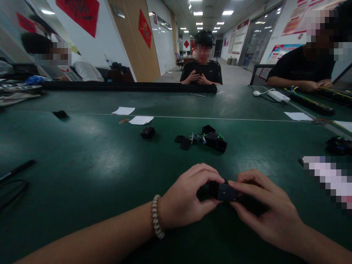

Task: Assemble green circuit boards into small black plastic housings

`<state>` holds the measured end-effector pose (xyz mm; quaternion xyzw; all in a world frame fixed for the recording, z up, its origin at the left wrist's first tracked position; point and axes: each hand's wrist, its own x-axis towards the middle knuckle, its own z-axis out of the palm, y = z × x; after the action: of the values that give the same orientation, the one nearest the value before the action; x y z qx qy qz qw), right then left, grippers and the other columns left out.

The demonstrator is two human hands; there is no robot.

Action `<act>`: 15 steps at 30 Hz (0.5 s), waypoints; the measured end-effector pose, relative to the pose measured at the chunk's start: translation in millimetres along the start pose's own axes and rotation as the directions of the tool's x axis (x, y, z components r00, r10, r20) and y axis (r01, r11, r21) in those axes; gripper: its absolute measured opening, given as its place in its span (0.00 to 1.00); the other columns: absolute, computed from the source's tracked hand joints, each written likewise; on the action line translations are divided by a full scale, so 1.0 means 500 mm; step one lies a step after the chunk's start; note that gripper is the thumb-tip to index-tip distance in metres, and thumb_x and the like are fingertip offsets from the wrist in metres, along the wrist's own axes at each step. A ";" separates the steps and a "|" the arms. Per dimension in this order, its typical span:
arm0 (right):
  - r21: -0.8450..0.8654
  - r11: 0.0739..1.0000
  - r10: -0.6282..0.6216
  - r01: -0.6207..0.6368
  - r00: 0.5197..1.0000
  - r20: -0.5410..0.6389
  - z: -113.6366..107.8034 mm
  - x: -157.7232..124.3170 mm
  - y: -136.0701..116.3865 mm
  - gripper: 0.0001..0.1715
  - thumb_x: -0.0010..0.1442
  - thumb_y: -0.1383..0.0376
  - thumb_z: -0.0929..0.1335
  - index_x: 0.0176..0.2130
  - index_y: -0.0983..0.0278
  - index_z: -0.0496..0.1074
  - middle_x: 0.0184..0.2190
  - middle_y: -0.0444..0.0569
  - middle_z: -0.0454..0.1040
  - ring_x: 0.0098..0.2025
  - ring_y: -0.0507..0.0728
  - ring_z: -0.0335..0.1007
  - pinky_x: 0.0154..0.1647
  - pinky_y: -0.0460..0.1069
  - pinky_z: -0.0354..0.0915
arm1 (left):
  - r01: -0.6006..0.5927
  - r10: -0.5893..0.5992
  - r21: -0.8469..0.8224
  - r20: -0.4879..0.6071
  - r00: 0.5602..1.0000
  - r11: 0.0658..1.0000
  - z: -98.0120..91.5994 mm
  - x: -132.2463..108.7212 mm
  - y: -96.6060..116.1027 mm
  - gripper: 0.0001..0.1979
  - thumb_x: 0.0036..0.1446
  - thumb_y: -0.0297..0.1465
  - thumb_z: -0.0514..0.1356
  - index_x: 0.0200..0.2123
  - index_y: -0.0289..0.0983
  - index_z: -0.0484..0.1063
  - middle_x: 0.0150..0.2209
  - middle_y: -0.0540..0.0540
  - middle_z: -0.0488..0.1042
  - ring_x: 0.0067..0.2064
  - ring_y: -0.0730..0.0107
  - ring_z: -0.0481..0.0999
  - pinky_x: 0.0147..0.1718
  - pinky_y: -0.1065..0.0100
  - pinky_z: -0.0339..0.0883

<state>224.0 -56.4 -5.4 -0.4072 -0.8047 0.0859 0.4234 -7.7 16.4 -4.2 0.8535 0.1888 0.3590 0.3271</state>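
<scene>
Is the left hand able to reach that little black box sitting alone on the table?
Probably yes. Only open green table lies between the left hand and the black box. But it and the right hand are pinching a black part.

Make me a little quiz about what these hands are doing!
1. True or false: the left hand and the right hand both pinch the small black part.
2. Which wrist wears the bead bracelet? A left, B right.
3. Fill in: the pile of black parts with wires lies on a ___ table.
Key: 1 true; 2 A; 3 green.
</scene>
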 end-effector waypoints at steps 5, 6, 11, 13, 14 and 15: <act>0.002 1.000 -0.002 0.002 1.000 0.003 0.001 -0.001 0.001 0.24 0.62 0.74 0.70 0.57 0.64 0.75 0.44 0.53 0.72 0.42 0.58 0.76 0.36 0.51 0.77 | -0.014 0.014 0.017 -0.001 1.000 1.000 0.002 -0.002 -0.003 0.21 0.55 0.23 0.71 0.51 0.35 0.74 0.49 0.42 0.78 0.52 0.62 0.79 0.52 0.62 0.75; 0.002 1.000 -0.002 0.002 1.000 0.006 0.001 -0.002 0.002 0.24 0.62 0.74 0.70 0.57 0.63 0.75 0.44 0.53 0.72 0.42 0.58 0.76 0.36 0.51 0.77 | -0.014 0.014 0.018 -0.005 1.000 1.000 0.002 -0.002 -0.003 0.21 0.55 0.23 0.71 0.51 0.35 0.74 0.49 0.42 0.78 0.52 0.62 0.79 0.52 0.62 0.75; 0.003 1.000 0.003 -0.003 1.000 0.013 0.001 -0.002 0.002 0.24 0.62 0.75 0.70 0.57 0.63 0.75 0.43 0.53 0.73 0.42 0.58 0.76 0.35 0.51 0.77 | -0.015 0.015 0.016 -0.011 1.000 1.000 0.003 -0.003 -0.002 0.20 0.54 0.22 0.71 0.50 0.35 0.74 0.48 0.42 0.78 0.51 0.62 0.79 0.52 0.62 0.75; 0.001 1.000 -0.003 0.003 1.000 0.009 0.001 -0.001 0.000 0.24 0.62 0.75 0.70 0.56 0.63 0.75 0.43 0.53 0.73 0.42 0.58 0.76 0.35 0.51 0.78 | -0.013 0.013 0.013 -0.006 1.000 1.000 0.003 -0.004 -0.003 0.20 0.54 0.23 0.71 0.50 0.35 0.74 0.48 0.42 0.78 0.50 0.62 0.79 0.51 0.61 0.76; 0.000 1.000 -0.006 0.006 1.000 0.007 0.001 0.000 0.000 0.23 0.62 0.75 0.70 0.56 0.63 0.75 0.43 0.53 0.73 0.42 0.58 0.76 0.35 0.50 0.78 | -0.013 0.013 0.011 -0.003 1.000 1.000 0.003 -0.004 -0.004 0.20 0.54 0.23 0.71 0.50 0.35 0.75 0.48 0.42 0.79 0.50 0.62 0.79 0.51 0.61 0.76; 0.001 1.000 -0.008 0.008 1.000 0.006 0.000 0.000 0.000 0.23 0.62 0.75 0.70 0.56 0.64 0.75 0.43 0.53 0.73 0.42 0.57 0.76 0.35 0.50 0.77 | -0.012 0.012 0.007 0.000 1.000 1.000 0.003 -0.004 -0.005 0.20 0.54 0.23 0.71 0.50 0.35 0.75 0.48 0.42 0.79 0.50 0.62 0.79 0.51 0.61 0.76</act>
<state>223.6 -56.4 -5.3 -0.4037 -0.8074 0.0859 0.4216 -8.3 16.5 -8.0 0.8559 0.1849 0.3602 0.3217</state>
